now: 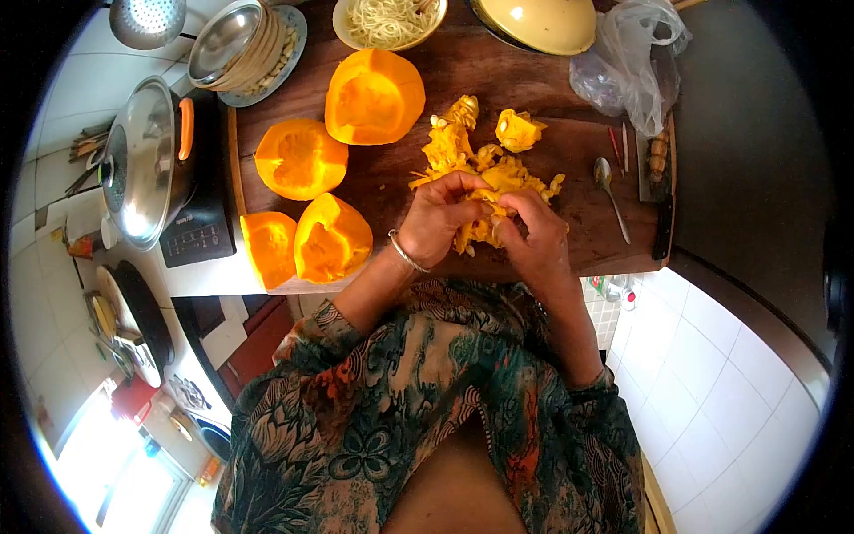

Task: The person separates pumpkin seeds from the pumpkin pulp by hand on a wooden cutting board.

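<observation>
Both hands are at the near edge of a heap of stringy pumpkin pulp (449, 147) with pale seeds on the dark wooden board (391, 182). My left hand (440, 218), a bracelet at its wrist, pinches some of the pulp. Facing it, my right hand (531, 233) has thumb and fingers closed on pulp too. A separate clump (519, 130) lies just beyond. To the left are hollowed pumpkin pieces: a large one (374, 96), a second (302, 160), and two nearer ones (333, 238) (269, 246) side by side.
A bowl of shredded food (390, 22) and a yellow lid (544, 22) stand at the back. Stacked bowls (227, 44) and a lidded pan (147, 160) are at left. At right lie a spoon (605, 178), a plastic bag (633, 62) and a knife (664, 218).
</observation>
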A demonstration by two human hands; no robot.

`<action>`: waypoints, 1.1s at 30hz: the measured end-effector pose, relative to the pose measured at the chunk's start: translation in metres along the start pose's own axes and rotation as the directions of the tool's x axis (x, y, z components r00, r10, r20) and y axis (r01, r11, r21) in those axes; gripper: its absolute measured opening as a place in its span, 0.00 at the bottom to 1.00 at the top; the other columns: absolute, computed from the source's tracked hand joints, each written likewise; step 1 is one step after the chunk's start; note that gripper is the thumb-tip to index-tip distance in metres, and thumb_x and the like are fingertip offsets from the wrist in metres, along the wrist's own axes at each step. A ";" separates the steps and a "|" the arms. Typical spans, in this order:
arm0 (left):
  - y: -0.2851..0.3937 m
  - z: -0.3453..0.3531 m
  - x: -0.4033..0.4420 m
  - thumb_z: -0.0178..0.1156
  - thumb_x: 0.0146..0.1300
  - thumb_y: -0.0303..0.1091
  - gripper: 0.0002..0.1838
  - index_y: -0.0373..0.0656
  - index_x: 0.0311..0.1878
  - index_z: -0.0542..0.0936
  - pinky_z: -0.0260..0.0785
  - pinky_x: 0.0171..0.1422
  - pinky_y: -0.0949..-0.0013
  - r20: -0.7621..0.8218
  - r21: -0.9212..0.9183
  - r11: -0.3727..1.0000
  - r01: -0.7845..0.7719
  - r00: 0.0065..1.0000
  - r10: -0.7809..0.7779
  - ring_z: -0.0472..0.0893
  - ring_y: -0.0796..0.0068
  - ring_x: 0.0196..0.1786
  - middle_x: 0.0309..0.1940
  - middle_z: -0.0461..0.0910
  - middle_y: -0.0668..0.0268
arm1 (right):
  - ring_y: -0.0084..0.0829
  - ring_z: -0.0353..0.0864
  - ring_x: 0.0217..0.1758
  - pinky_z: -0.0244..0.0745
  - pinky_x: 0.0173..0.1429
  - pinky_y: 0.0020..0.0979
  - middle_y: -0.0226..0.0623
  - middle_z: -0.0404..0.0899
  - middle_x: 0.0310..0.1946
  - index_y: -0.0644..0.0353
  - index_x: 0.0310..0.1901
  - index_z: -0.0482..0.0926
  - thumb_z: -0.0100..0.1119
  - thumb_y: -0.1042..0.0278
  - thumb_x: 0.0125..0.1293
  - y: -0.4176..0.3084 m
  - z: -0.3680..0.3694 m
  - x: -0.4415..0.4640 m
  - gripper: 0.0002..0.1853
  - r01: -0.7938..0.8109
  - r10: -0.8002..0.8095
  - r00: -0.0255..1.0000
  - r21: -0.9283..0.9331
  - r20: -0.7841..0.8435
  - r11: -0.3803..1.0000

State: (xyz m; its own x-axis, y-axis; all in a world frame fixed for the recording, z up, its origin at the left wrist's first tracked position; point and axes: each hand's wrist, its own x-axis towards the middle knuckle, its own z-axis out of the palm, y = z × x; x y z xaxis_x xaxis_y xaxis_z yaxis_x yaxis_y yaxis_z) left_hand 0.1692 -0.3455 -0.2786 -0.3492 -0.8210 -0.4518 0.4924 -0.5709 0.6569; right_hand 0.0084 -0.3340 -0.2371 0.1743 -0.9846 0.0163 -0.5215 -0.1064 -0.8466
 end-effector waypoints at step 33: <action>0.011 0.005 0.003 0.60 0.55 0.19 0.12 0.35 0.44 0.75 0.72 0.41 0.78 -0.093 0.152 0.987 0.055 0.995 -0.041 0.78 0.81 0.36 0.36 0.78 0.67 | 0.45 0.80 0.37 0.73 0.41 0.38 0.45 0.77 0.35 0.62 0.42 0.75 0.58 0.69 0.56 0.007 0.009 0.005 0.12 -0.047 0.047 0.999 -0.007 0.008 0.999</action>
State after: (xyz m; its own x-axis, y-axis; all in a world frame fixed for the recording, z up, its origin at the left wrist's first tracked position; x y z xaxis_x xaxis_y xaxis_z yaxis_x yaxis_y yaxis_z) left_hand 0.1699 -0.3543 -0.2701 -0.2935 -0.7937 -0.5328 0.3451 -0.6077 0.7153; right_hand 0.0127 -0.3388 -0.2477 0.1566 -0.9873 -0.0276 -0.5353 -0.0614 -0.8424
